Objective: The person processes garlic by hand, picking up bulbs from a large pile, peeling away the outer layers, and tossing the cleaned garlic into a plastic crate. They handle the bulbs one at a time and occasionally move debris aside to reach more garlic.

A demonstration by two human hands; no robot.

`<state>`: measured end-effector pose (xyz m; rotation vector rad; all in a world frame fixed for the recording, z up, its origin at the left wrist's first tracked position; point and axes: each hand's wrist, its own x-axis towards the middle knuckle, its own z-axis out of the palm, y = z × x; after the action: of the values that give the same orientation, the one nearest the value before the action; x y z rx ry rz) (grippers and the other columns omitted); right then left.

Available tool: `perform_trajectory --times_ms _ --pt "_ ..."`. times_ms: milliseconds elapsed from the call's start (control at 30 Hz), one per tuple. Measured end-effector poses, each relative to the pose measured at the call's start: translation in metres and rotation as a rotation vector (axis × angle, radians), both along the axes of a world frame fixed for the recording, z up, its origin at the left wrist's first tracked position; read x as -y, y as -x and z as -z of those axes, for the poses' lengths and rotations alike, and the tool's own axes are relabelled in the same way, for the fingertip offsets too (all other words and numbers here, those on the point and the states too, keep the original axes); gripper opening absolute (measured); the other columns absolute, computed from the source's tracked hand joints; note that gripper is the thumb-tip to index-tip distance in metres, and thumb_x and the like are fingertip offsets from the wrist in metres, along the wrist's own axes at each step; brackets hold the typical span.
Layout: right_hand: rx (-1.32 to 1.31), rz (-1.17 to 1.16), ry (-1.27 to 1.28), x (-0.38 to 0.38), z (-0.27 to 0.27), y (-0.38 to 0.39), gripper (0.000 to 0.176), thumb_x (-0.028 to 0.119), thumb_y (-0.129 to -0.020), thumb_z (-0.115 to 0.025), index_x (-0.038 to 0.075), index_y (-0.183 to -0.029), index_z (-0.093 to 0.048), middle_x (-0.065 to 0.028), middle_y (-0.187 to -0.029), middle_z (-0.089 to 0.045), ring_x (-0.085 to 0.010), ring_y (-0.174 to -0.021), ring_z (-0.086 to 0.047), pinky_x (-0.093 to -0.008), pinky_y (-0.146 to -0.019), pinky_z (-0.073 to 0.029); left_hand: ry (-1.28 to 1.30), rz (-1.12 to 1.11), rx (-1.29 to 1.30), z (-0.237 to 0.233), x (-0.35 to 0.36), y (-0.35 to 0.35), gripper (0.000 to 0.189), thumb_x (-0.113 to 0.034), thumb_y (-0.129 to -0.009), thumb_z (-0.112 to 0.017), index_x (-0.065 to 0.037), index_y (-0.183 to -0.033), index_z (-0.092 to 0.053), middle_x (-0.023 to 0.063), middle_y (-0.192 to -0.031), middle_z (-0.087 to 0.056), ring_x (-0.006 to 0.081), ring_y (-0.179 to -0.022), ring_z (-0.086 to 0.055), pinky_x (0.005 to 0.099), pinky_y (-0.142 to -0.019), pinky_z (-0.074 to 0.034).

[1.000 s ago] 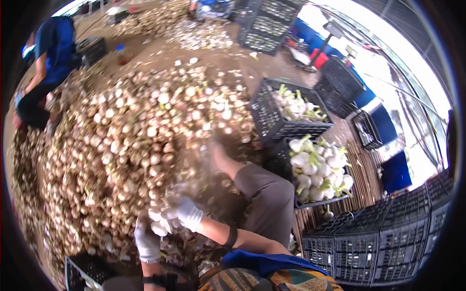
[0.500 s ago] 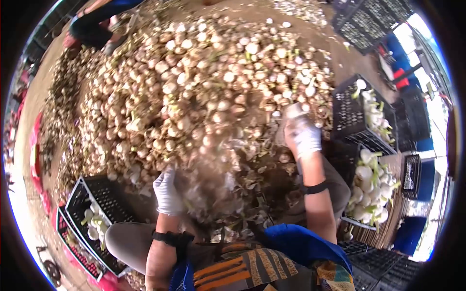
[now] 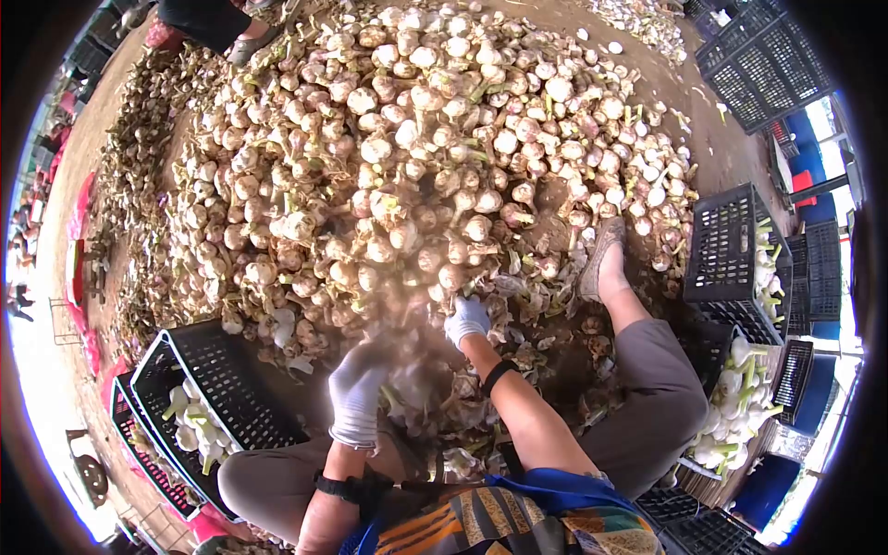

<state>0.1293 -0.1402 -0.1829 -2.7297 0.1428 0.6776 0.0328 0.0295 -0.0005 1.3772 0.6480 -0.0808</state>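
My left hand, in a white knit glove, is closed above the ground before my lap. A blurred brownish shape shows at its fingers, too smeared to name. My right hand, also gloved in white, reaches down to the near edge of a large heap of garlic bulbs. Its fingertips lie just below a garlic bulb, and their grip is hidden. Loose papery skins and leaf scraps cover the ground around both hands.
At left stands a black crate with trimmed white garlic beside it. Another black crate and a pile of white garlic bulbs are at right. My bent leg and foot border the heap. Another person's foot is at upper left.
My right hand has swung left from beside the right crate down to the heap's near edge. My left hand has shifted slightly right and lower. The view has tilted, showing my right foot.
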Motion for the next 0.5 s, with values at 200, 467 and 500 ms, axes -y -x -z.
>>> perform_trajectory --times_ms 200,467,500 --pt "0.178 -0.029 -0.093 0.005 -0.011 0.004 0.035 0.023 -0.074 -0.061 0.007 -0.104 -0.059 -0.0229 -0.102 -0.059 -0.0357 -0.094 -0.058 -0.0409 -0.082 -0.045 0.024 -0.003 -0.051 -0.001 0.003 0.001 0.021 0.004 -0.078 -0.054 0.002 -0.096 -0.063 0.0045 -0.084 -0.065 0.0105 -0.076 -0.059 0.0230 -0.069 -0.048" --pt "-0.129 0.175 -0.103 -0.016 -0.026 -0.011 0.046 0.017 -0.070 -0.063 0.003 -0.112 -0.051 -0.0237 -0.095 -0.063 -0.0394 -0.091 -0.061 -0.0406 -0.081 -0.048 -0.097 0.076 -0.015 -0.002 -0.001 0.009 0.021 0.005 -0.078 -0.056 0.003 -0.097 -0.064 0.0040 -0.086 -0.064 0.0095 -0.078 -0.058 0.0222 -0.071 -0.048" --pt "-0.135 0.183 -0.101 -0.011 -0.022 -0.011 0.046 0.017 -0.070 -0.063 0.003 -0.112 -0.051 -0.0237 -0.095 -0.063 -0.0394 -0.091 -0.061 -0.0406 -0.081 -0.048 -0.095 0.084 -0.022 0.000 -0.001 0.008 0.021 0.005 -0.078 -0.056 0.003 -0.097 -0.064 0.0040 -0.086 -0.064 0.0095 -0.078 -0.058 0.0222 -0.071 -0.048"
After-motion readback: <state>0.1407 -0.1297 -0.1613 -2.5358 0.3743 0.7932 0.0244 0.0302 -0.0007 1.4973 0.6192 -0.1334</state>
